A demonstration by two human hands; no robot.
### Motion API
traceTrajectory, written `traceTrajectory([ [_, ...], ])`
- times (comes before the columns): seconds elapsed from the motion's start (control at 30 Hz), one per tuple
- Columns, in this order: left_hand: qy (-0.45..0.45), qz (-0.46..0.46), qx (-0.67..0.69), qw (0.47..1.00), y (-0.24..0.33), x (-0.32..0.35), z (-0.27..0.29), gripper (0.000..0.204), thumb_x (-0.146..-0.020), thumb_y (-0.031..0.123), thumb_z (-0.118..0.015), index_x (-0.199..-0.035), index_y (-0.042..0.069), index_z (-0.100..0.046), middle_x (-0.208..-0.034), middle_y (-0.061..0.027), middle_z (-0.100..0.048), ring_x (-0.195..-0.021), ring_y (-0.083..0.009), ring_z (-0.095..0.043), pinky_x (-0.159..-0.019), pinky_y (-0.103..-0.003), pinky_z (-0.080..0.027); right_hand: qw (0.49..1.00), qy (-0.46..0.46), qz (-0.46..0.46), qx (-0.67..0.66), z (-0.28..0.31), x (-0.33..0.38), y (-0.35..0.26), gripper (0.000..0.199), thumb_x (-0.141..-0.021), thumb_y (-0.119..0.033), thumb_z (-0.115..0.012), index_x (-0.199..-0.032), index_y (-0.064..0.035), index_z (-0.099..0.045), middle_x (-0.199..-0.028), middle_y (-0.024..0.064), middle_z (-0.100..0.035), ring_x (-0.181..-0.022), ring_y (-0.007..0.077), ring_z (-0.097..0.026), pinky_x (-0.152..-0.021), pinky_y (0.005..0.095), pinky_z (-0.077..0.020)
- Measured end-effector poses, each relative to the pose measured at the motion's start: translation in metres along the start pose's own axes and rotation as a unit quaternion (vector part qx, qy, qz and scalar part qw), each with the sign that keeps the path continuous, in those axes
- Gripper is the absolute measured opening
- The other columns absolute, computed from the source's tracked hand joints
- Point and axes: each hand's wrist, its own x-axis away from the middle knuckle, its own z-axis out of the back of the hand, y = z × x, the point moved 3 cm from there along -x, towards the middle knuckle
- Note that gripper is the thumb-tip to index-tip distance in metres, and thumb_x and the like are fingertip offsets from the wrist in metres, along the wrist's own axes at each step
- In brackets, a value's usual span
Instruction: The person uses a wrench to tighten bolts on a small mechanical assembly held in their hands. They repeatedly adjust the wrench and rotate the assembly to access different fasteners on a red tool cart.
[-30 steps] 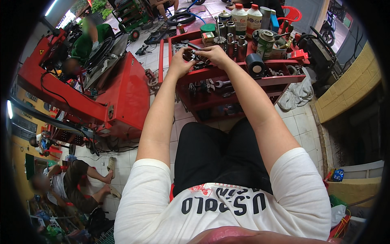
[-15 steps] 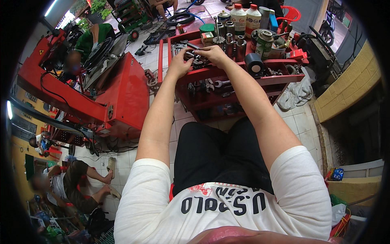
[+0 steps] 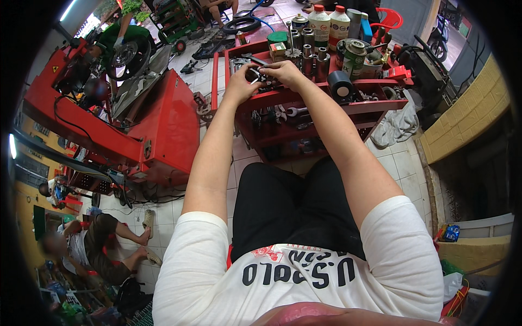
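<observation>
Over the left end of the red tool cart's top tray (image 3: 220, 81), my left hand (image 3: 241, 87) and my right hand (image 3: 284, 73) are close together. Their fingers curl round a small metallic-looking piece; its kind cannot be made out. A thin bright edge shows by my left fingers. Loose metal tools lie in the tray around and under both hands. Right of my right hand stand several upright steel sockets (image 3: 308, 62), with a toothed metal sprocket (image 3: 293, 53) and a small box (image 3: 277, 51) behind.
Two white bottles with red caps (image 3: 322, 26), a green can (image 3: 354, 58) and a black cylinder (image 3: 340, 84) crowd the cart's right side. Wrenches (image 3: 296, 111) lie on its lower shelf. At left, a person handles a wheel (image 3: 129, 57) on a red machine (image 3: 163, 125). Another person (image 3: 100, 244) sits lower left.
My hands stay in nearly the same place, with small finger shifts; a bright edge now shows by the left fingers. At the red machine, the wheel has swung up and the person in green has shifted.
</observation>
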Motion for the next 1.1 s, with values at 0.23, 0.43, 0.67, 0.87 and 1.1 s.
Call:
traceTrajectory([
  [0.23,-0.006,0.011,0.0,1.0,-0.01,0.001,0.0,0.049,-0.079,0.015,-0.078,-0.124,0.008,-0.06,-0.106,-0.015,-0.073,-0.102,-0.0286,-0.071,-0.09,-0.038,-0.053,1.0,0.001,0.002,0.018,-0.004,0.005,-0.006,0.04,-0.083,-0.033,-0.082,-0.11,-0.0047,-0.077,-0.08,0.0005,-0.069,-0.064,0.0072,-0.056,-0.055,0.0256,-0.0428],
  [0.43,-0.019,0.033,0.033,0.999,-0.007,0.001,0.0,0.05,-0.079,0.015,-0.078,-0.125,0.007,-0.06,-0.106,-0.0145,-0.073,-0.099,-0.0263,-0.071,-0.089,-0.036,-0.053,1.0,0.002,0.014,0.018,-0.004,0.007,-0.009,0.041,-0.083,-0.033,-0.082,-0.111,-0.0037,-0.076,-0.082,0.0011,-0.07,-0.065,0.0071,-0.056,-0.057,0.0255,-0.0435],
  [0.67,-0.031,0.039,0.02,0.999,-0.005,0.0,-0.002,0.047,-0.082,0.013,-0.075,-0.125,0.007,-0.06,-0.105,-0.0137,-0.073,-0.099,-0.0259,-0.071,-0.089,-0.036,-0.053,0.999,0.02,0.027,0.015,-0.002,0.002,-0.003,0.044,-0.083,-0.033,-0.083,-0.114,-0.0038,-0.075,-0.084,0.001,-0.07,-0.064,0.0063,-0.055,-0.054,0.0254,-0.0434],
  [0.87,-0.021,0.026,0.017,0.999,-0.012,0.0,-0.002,0.047,-0.082,0.013,-0.075,-0.127,0.007,-0.059,-0.105,-0.0133,-0.074,-0.1,-0.0253,-0.07,-0.089,-0.036,-0.054,0.999,0.017,0.028,0.022,-0.002,-0.001,-0.001,0.046,-0.083,-0.032,-0.083,-0.117,-0.0033,-0.074,-0.085,0.0022,-0.071,-0.062,0.0068,-0.057,-0.053,0.0251,-0.0442],
  [1.1,-0.045,0.047,0.033,0.997,0.004,0.004,0.001,0.044,-0.085,0.013,-0.074,-0.126,0.007,-0.058,-0.103,-0.0118,-0.075,-0.081,-0.0183,-0.071,-0.074,-0.033,-0.055,0.999,0.033,0.003,-0.038,-0.001,0.004,-0.006,0.05,-0.084,-0.021,-0.081,-0.123,-0.0013,-0.057,-0.087,0.0082,-0.069,-0.064,0.0133,-0.067,-0.049,0.0256,-0.0473],
])
